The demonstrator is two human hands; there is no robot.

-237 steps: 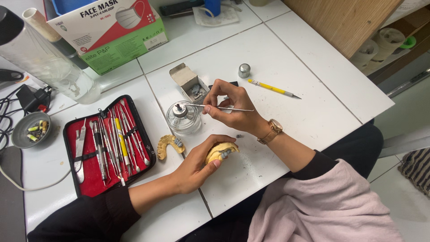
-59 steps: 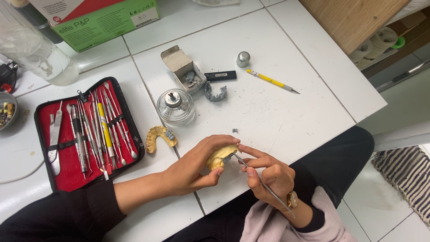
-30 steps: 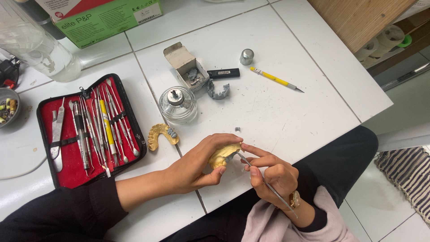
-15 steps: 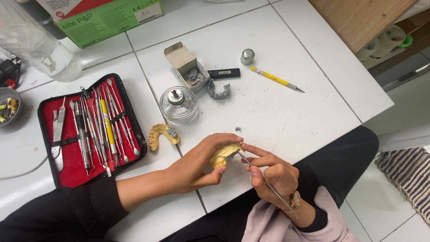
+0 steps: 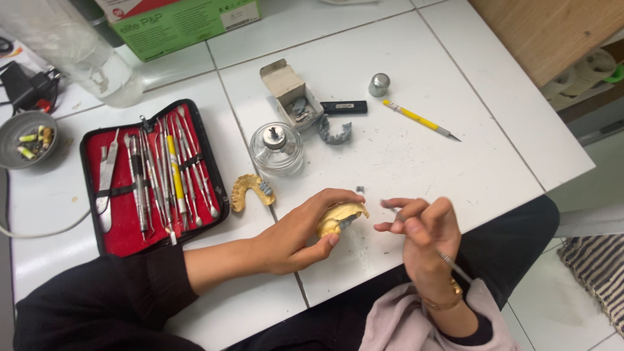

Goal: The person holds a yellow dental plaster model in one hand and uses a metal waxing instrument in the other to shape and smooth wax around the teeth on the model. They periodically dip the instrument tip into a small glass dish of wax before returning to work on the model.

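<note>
While the left hand (image 5: 296, 237) cups a yellow dental cast (image 5: 339, 218) just below the middle of the frame, its fingers are curled over the top of the cast and the thumb presses from below, holding it close above the white tabletop (image 5: 416, 162) near the front edge. Just to the right of the cast, the right hand (image 5: 426, 244) is closed around a thin metal tool (image 5: 448, 261); the fingers pinch it near the upper end, and its shaft runs down past the wrist, where a gold watch (image 5: 445, 300) sits. The tool's tip looks slightly apart from the cast, though motion blur makes this hard to judge.

A second yellow cast (image 5: 250, 190) lies on the tabletop to the upper left of the held one. Above it stands a small glass burner (image 5: 276, 149), and beside that a grey arch-shaped piece (image 5: 335, 130). An open cardboard box (image 5: 289, 91) sits higher up, next to a flat black bar (image 5: 344, 106) and a small metal cap (image 5: 379, 84). A yellow craft knife (image 5: 419, 119) lies to the right of these.

At the left, an open red-lined case (image 5: 153, 175) holds a row of metal instruments. Farther left is a grey bowl (image 5: 26, 133) with small yellow bits. A green box (image 5: 182, 23) and a clear plastic container (image 5: 71, 52) occupy the upper left of the frame.
</note>
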